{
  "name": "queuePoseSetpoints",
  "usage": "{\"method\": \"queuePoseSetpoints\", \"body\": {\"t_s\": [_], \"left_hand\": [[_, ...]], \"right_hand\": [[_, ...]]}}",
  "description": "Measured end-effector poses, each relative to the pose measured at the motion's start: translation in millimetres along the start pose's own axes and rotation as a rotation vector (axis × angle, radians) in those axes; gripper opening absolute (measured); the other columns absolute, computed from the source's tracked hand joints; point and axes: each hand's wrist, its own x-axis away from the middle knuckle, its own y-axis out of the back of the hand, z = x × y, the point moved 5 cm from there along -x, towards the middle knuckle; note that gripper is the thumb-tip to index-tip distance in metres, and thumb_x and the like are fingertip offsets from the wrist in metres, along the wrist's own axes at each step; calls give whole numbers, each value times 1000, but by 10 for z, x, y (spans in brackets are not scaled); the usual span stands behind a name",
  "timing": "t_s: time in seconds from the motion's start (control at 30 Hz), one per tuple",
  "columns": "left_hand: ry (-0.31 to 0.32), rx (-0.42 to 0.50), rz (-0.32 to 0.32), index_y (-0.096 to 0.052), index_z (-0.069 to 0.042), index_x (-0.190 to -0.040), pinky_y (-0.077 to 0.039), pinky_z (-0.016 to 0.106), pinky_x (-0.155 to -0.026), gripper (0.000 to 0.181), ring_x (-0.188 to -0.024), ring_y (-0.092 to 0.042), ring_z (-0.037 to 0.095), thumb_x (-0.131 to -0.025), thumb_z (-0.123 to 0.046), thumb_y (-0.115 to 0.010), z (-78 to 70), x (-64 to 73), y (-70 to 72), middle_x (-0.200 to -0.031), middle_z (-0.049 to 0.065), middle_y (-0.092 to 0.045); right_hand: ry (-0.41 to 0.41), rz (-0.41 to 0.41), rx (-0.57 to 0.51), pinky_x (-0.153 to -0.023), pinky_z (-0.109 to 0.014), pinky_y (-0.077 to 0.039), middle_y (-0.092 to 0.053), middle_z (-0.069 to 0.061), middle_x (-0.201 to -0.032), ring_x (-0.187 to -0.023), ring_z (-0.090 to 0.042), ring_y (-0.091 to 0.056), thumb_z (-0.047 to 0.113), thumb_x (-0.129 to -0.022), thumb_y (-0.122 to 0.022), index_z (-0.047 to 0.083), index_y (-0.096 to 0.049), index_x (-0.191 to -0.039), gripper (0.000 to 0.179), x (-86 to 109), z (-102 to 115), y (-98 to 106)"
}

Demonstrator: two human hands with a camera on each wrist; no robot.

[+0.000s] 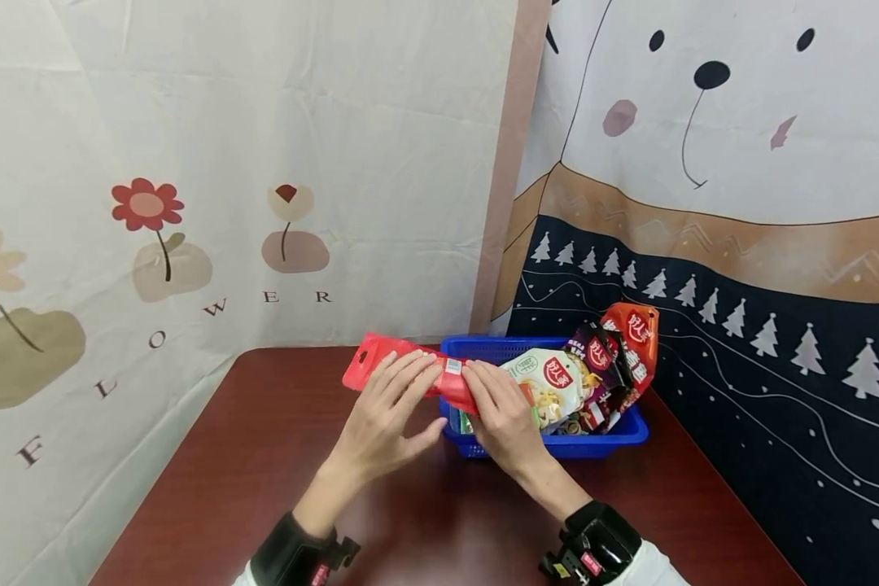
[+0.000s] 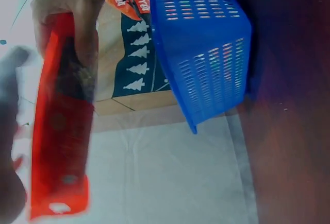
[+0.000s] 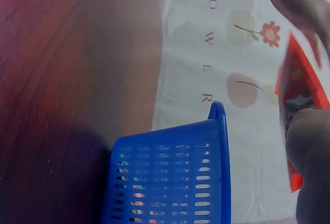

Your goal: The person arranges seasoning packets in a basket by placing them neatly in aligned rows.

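A flat red packet (image 1: pixel 366 364) with a hang hole at its left end and a small white label is held up over the left end of a blue basket (image 1: pixel 476 348). My right hand (image 1: pixel 509 419) pinches it near its right end; the left wrist view shows thumb and fingers on both sides of the packet (image 2: pixel 59 141). Straight fingers of my left hand (image 1: pixel 388 415) lie along its upper face in the head view, thumb held apart. In the right wrist view the left hand (image 3: pixel 296 2) is beyond the packet's far end.
Inside the basket lie a white packet (image 1: pixel 545 381), a dark purple packet (image 1: pixel 593 358) and an orange-red packet (image 1: pixel 639 346) leaning over its right rim. The basket stands on a brown table (image 1: pixel 264 464). Printed cloths (image 1: pixel 381 163) hang behind and to the right.
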Motion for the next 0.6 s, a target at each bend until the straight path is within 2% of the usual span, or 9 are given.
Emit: {"method": "queuePoseSetpoints", "body": {"t_s": [0.07, 0.17, 0.23, 0.3, 0.33, 0.4, 0.5, 0.6], "left_hand": [[-33, 60, -180, -72, 5, -138, -59, 58, -110, 52, -126, -71, 41, -100, -31, -77, -26, -18, 90, -139, 23, -75], [-30, 105, -431, -75, 11, -118, -60, 46, -103, 36, -109, -71, 44, -105, -22, -70, -34, -13, 193, -122, 29, -76], [17, 124, -535, -74, 12, -110, -60, 36, -103, 32, -104, -70, 42, -105, -19, -71, -21, 19, 225, -115, 30, -75], [100, 166, -570, -72, 13, -110, -60, 29, -106, 30, -105, -71, 41, -103, -17, -72, 15, 58, 221, -114, 31, -74], [151, 192, -563, -71, 13, -112, -60, 27, -109, 30, -108, -71, 40, -101, -15, -74, 41, 79, 205, -116, 31, -74], [275, 266, -490, -71, 12, -123, -56, 23, -115, 34, -116, -71, 37, -99, -12, -76, 104, 110, 142, -124, 30, -74], [489, 407, -321, -67, 3, -144, -54, 23, -121, 50, -129, -71, 33, -97, -7, -78, 203, 159, -1, -140, 21, -73], [681, 578, -157, -61, -10, -157, -56, 33, -123, 60, -139, -71, 30, -101, -7, -79, 253, 195, -160, -152, 12, -71]], "right_hand": [[-118, -24, -89, -108, -55, -64, -77, -23, -139, -126, -40, -77, -4, -84, -94, -5, -71, -142, 63, 11, -54, 17], [-320, -56, -231, -98, -46, -66, -81, -18, -131, -113, -33, -79, -1, -88, -93, -1, -72, -142, 58, 38, -115, 45], [-466, -73, -321, -88, -36, -65, -83, -15, -126, -102, -27, -78, 2, -92, -91, 4, -74, -142, 52, 63, -147, 65], [-611, -75, -426, -79, -28, -62, -84, -14, -125, -95, -22, -75, 7, -96, -90, 9, -75, -143, 49, 91, -179, 70], [-679, -72, -480, -76, -25, -60, -84, -15, -125, -94, -20, -74, 9, -97, -89, 11, -75, -144, 48, 102, -191, 71], [-807, -49, -595, -76, -22, -61, -83, -16, -128, -95, -18, -73, 14, -100, -88, 12, -76, -144, 46, 124, -214, 54], [-966, 7, -767, -81, -23, -63, -81, -17, -131, -100, -14, -73, 19, -103, -84, 11, -75, -143, 42, 141, -213, 17], [-1079, 49, -947, -89, -25, -65, -79, -16, -132, -105, -14, -75, 19, -106, -81, 6, -74, -143, 40, 153, -185, -36]]}}
